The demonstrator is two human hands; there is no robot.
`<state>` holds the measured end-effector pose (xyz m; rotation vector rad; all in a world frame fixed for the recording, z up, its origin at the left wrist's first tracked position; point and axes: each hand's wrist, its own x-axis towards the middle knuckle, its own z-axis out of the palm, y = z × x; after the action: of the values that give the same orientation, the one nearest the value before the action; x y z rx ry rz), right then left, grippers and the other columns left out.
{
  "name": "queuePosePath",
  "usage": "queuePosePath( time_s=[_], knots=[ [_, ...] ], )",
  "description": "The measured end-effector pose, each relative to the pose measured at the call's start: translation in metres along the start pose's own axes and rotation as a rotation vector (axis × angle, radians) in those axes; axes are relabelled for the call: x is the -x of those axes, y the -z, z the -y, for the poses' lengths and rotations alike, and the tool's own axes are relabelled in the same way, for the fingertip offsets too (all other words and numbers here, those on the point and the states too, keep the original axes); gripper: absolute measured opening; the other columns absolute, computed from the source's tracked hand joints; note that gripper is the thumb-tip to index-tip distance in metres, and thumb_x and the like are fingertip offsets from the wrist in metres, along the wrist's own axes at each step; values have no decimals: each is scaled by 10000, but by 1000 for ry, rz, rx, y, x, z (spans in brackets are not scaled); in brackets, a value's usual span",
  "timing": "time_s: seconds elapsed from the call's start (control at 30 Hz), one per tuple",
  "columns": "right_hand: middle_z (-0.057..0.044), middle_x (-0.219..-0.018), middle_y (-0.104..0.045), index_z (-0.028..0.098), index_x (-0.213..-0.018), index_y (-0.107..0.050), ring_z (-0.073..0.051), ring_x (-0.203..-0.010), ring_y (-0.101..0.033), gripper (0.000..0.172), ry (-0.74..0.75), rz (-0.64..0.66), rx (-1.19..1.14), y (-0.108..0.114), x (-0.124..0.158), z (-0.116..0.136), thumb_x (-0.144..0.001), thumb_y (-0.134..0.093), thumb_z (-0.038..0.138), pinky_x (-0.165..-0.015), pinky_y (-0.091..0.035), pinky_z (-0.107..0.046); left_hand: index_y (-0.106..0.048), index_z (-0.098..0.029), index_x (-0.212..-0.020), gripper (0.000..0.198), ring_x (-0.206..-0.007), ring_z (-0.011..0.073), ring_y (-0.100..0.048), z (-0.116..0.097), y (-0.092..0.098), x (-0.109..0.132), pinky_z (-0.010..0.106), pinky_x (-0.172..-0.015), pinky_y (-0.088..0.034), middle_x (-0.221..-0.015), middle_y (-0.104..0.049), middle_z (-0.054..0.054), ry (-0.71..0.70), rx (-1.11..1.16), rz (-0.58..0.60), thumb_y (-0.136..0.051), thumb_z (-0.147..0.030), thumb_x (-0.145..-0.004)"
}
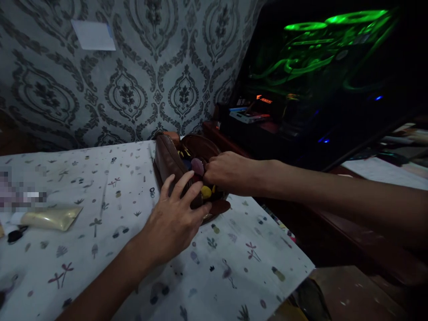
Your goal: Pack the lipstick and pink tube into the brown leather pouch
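A brown leather-like pouch bag [169, 158] stands unzipped on the table near the wall. Inside it show a pink rounded item [197, 166], a yellow item [206, 192] and some dark blue stuff, too dim to name. My left hand [179, 214] rests with spread fingers on the bag's near side, holding its edge. Over the right side of the opening is my right hand [224, 171], its fingers curled down into the bag. The fingertips are hidden, and whatever they grip cannot be seen.
A patterned white cloth [127, 223] covers the table. At left lies a gold squeeze tube [51, 217] beside a dark small object [16, 234]. To the right stands a dark computer case [301, 89] with green-lit fans. Wallpaper with a white paper [94, 35] rises behind.
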<state>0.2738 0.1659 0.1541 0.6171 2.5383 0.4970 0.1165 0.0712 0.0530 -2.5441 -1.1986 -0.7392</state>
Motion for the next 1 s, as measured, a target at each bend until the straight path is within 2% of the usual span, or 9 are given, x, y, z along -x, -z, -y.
queuePosePath(
  time_s=[0.1,0.17,0.27,0.43,0.67,0.8,0.9,1.0],
  knots=[
    [-126,-871,-723,120,-947,-718,-218,-849,-684,150,-84,38,-6,1,-5,10,-872,-597,73,-685,-415,-288,-696,-256,-1173,263,-1433,393,-327,0,0,0,692,-1116,-309,-1406,-498,133,-3,-3,1,-558,-217,-953],
    [-150,-983,-727,119,-968,-717,-218,-863,-686,150,-108,53,3,3,-10,14,-857,-626,78,-683,-414,-285,-691,-259,-1182,275,-1437,392,-318,0,0,0,692,-1117,-306,-1405,-497,130,-7,-4,8,-575,-205,-939],
    [-175,-1188,-684,128,-1096,-699,-223,-882,-689,262,-106,116,42,4,-16,17,-836,-673,105,-673,-418,-285,-694,-254,-1178,277,-1435,391,-320,0,0,0,689,-1119,-303,-1402,-502,131,-9,-11,4,-580,-199,-932],
    [-200,-1342,-601,141,-1241,-655,-246,-935,-689,421,-116,219,74,3,-24,17,-828,-722,185,-713,-447,-299,-689,-255,-1189,275,-1426,387,-335,0,-1,1,681,-1116,-311,-1378,-521,137,-12,-4,-9,-575,-218,-942],
    [-187,-1355,-588,153,-1253,-660,-234,-907,-696,445,-95,252,100,8,-27,17,-817,-739,197,-715,-468,-294,-705,-241,-1146,250,-1419,390,-343,0,0,0,683,-1101,-329,-1368,-525,145,-13,1,-20,-571,-204,-939],
    [-179,-1337,-599,153,-1234,-680,-240,-929,-697,376,-102,265,133,14,-28,19,-861,-695,197,-734,-481,-300,-709,-243,-1147,252,-1419,387,-345,0,0,0,682,-1102,-330,-1372,-523,144,-17,2,-29,-552,-213,-952],
    [-166,-1305,-621,153,-1207,-690,-235,-933,-694,331,-110,243,138,12,-29,19,-882,-668,208,-742,-476,-295,-705,-248,-1156,255,-1421,390,-343,1,-1,1,684,-1105,-324,-1375,-523,142,-12,2,-25,-581,-215,-936],
    [-166,-1291,-626,144,-1209,-678,-223,-892,-694,370,-106,219,138,7,-30,16,-847,-705,214,-713,-461,-286,-702,-248,-1154,255,-1426,393,-338,1,-1,1,690,-1105,-320,-1374,-525,143,-8,5,-13,-586,-208,-931]
  ],
)
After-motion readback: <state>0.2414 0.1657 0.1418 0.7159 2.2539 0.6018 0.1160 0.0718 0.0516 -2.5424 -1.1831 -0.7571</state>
